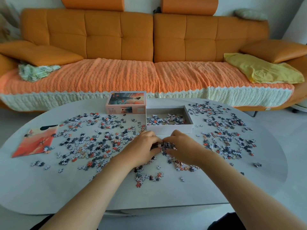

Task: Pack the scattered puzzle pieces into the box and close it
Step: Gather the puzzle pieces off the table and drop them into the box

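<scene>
Small puzzle pieces (93, 143) in grey, white and orange lie scattered over the white oval table (166, 193). The open white box (169, 128) stands at the table's middle back with a thin layer of pieces inside. Its picture lid (126, 102) rests to the left of it. Just in front of the box, my left hand (142, 146) and my right hand (182, 146) cup a heap of pieces (163, 145) between them, fingers curled round it on the tabletop.
A reference picture sheet (35, 141) lies at the table's left edge. More pieces (226, 130) spread over the right side. An orange sofa (149, 47) with a yellow cloth (262, 68) stands behind the table.
</scene>
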`<state>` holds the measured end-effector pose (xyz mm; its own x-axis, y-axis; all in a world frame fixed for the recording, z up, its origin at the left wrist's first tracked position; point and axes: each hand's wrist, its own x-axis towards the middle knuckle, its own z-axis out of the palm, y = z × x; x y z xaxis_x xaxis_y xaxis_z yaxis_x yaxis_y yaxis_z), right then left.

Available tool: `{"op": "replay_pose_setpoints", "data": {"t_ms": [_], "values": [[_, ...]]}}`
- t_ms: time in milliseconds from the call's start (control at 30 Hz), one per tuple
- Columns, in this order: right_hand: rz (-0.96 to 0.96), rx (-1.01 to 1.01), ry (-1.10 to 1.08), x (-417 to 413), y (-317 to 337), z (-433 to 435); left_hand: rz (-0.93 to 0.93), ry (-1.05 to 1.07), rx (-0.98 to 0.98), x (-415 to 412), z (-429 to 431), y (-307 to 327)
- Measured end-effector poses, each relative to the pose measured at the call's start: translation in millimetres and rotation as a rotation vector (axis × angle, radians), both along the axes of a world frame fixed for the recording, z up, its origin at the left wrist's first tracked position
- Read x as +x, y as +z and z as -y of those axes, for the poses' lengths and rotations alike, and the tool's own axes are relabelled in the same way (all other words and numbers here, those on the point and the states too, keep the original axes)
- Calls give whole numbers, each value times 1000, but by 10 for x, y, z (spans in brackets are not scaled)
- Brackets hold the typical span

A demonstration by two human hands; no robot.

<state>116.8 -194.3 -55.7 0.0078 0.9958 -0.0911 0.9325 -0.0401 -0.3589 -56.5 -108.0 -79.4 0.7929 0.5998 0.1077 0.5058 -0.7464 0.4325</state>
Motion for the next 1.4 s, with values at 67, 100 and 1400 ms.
{"op": "replay_pose_setpoints", "data": {"t_ms": [67,100,1400], "values": [[-29,22,-23,-9,32,-38,48,17,-20,9,-8,13],[-30,36,-31,-5,49,-58,73,24,-25,15,-13,23],[100,83,15,180,91,-634,68,24,356,166,-686,157]]}}
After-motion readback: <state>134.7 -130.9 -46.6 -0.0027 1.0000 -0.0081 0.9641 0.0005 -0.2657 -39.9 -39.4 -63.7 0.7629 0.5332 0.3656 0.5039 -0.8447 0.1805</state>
